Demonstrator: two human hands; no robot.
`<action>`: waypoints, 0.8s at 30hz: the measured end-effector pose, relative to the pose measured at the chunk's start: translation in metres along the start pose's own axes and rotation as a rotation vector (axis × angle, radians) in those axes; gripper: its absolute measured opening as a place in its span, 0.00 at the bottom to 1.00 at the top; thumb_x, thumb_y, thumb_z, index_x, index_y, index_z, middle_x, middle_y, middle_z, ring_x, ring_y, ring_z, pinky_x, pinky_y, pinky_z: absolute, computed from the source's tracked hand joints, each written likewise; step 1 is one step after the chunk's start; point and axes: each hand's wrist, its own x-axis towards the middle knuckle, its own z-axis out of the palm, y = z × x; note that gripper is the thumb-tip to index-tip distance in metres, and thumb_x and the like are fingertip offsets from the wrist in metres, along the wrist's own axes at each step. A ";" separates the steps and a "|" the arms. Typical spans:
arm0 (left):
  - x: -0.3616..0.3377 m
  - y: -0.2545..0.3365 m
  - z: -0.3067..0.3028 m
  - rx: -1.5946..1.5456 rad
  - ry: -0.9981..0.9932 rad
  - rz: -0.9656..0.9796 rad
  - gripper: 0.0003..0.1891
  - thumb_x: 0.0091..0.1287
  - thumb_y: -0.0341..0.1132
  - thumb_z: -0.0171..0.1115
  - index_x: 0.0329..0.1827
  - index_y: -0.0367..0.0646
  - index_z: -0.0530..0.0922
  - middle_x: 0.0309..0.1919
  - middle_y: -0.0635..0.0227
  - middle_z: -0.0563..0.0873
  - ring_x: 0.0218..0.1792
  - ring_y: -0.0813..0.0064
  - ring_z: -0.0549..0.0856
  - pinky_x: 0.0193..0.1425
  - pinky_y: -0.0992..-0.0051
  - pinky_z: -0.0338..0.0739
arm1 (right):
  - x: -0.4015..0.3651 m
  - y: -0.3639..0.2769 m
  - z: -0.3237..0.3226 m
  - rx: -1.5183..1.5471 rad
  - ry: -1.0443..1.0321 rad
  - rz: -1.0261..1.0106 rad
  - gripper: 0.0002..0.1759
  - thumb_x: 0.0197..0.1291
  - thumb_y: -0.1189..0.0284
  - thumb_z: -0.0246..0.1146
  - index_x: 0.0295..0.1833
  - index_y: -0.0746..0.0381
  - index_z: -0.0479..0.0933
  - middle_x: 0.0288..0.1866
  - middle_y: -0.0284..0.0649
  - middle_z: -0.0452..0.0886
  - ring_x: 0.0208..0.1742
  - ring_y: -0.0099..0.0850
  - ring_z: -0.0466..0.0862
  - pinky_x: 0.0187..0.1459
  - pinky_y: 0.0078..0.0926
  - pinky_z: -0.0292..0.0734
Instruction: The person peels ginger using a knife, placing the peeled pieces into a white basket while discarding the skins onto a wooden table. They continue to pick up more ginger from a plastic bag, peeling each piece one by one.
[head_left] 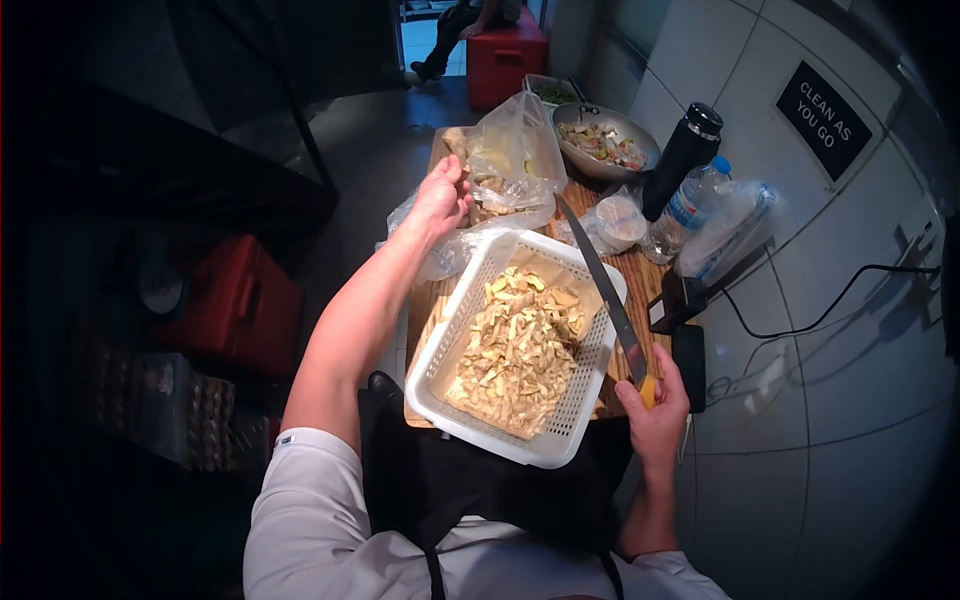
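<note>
Nearest the body, the right hand (655, 405) is resting at the desk's (640, 280) near edge, its fingers wrapping closed around the yellow handle of a knife (610, 295). The long blade is pointing away, lying across the right rim of a white basket (470, 410). The basket is sitting slantwise on the wooden desk and is holding a heap of pale chopped pieces. A dark phone (688, 365) is lying just beside the right hand.

Beyond the basket, the left hand (440, 198) is reaching out to a plastic bag (515, 150), which is standing on the desk's far left part. The fingers are curling against the bag's edge; whether they are pinching it cannot be told.

Farther off, a black flask (683, 160) and a water bottle (700, 200) are standing near the wall, and a metal bowl (578, 165) of cut vegetables is sitting at the far end.
</note>
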 end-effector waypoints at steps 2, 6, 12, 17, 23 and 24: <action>-0.020 0.009 0.008 -0.100 -0.128 0.008 0.15 0.78 0.46 0.57 0.58 0.48 0.74 0.42 0.74 0.77 0.34 0.82 0.73 0.38 0.78 0.73 | 0.001 -0.001 0.001 -0.003 -0.003 0.007 0.39 0.61 0.79 0.73 0.75 0.71 0.64 0.47 0.41 0.86 0.44 0.20 0.83 0.45 0.18 0.78; -0.052 0.021 0.015 -0.010 -0.337 0.030 0.21 0.77 0.40 0.61 0.65 0.37 0.70 0.47 0.68 0.79 0.40 0.80 0.78 0.45 0.77 0.78 | 0.006 -0.009 0.007 0.092 -0.038 0.004 0.36 0.63 0.79 0.71 0.75 0.71 0.65 0.48 0.41 0.85 0.45 0.22 0.83 0.46 0.18 0.79; -0.139 0.038 0.044 -0.250 -0.262 -0.041 0.25 0.77 0.40 0.61 0.68 0.32 0.70 0.54 0.53 0.81 0.56 0.61 0.84 0.62 0.70 0.82 | 0.011 -0.016 0.020 0.131 -0.111 0.005 0.34 0.64 0.81 0.68 0.74 0.72 0.65 0.59 0.48 0.84 0.54 0.24 0.84 0.51 0.20 0.80; -0.164 0.016 0.021 -0.740 -0.370 -0.307 0.30 0.82 0.49 0.45 0.73 0.28 0.63 0.60 0.46 0.78 0.56 0.56 0.83 0.60 0.67 0.83 | 0.008 -0.021 0.030 0.109 -0.180 0.003 0.34 0.65 0.78 0.70 0.73 0.72 0.66 0.62 0.49 0.82 0.59 0.27 0.82 0.59 0.24 0.77; -0.224 -0.009 0.021 -0.758 -0.318 -0.420 0.24 0.82 0.49 0.46 0.66 0.37 0.70 0.50 0.60 0.78 0.41 0.72 0.75 0.45 0.74 0.76 | 0.006 -0.029 0.039 0.057 -0.251 -0.036 0.33 0.66 0.70 0.71 0.72 0.72 0.68 0.60 0.47 0.83 0.58 0.27 0.82 0.60 0.25 0.76; -0.232 -0.008 0.024 -0.793 -0.280 -0.427 0.19 0.82 0.45 0.49 0.64 0.40 0.71 0.50 0.62 0.78 0.43 0.72 0.77 0.46 0.74 0.77 | 0.004 -0.030 0.040 0.057 -0.264 -0.014 0.34 0.67 0.68 0.71 0.71 0.72 0.69 0.60 0.47 0.83 0.58 0.27 0.82 0.60 0.25 0.76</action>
